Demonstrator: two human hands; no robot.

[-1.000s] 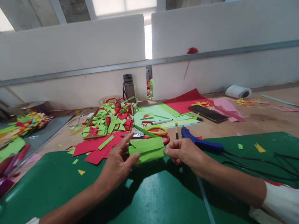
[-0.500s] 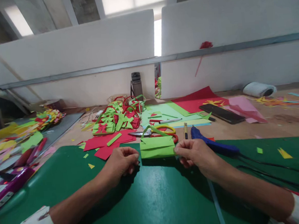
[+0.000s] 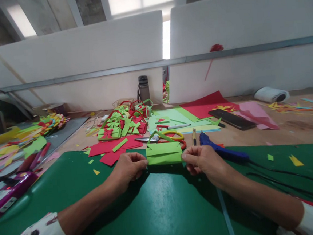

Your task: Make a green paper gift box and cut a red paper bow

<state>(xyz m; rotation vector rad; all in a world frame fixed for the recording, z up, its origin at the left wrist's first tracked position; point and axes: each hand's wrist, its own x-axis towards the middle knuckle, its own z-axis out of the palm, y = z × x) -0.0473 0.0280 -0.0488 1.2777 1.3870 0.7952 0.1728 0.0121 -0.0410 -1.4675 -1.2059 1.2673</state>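
The left hand [image 3: 130,168] and the right hand [image 3: 201,160] are at the centre of my view, each with thumb and forefinger pinched on one lower side of a small green paper bag [image 3: 164,153]. The bag sits mid-frame over the green mat [image 3: 156,209], its strip handle [image 3: 164,134] looped upward in front of the scissors [image 3: 176,137].

I judge the bag very light, made of folded paper just stiff enough to keep its shape. It should crease or crush under a hard squeeze, and I don't expect it to slip much. I would hold it as it is held here, lightly by the side edges near the bottom, and keep any pull off the thin handle, which looks like the weakest part.

As for writing, I can read none. A purple tool [image 3: 17,193] at the lower left of the frame carries a pale label [image 3: 7,204], but its marks are too small for me. On the blue glue gun [image 3: 222,150], right of centre, and the bottle [image 3: 143,91] at upper centre, I make out no brand.
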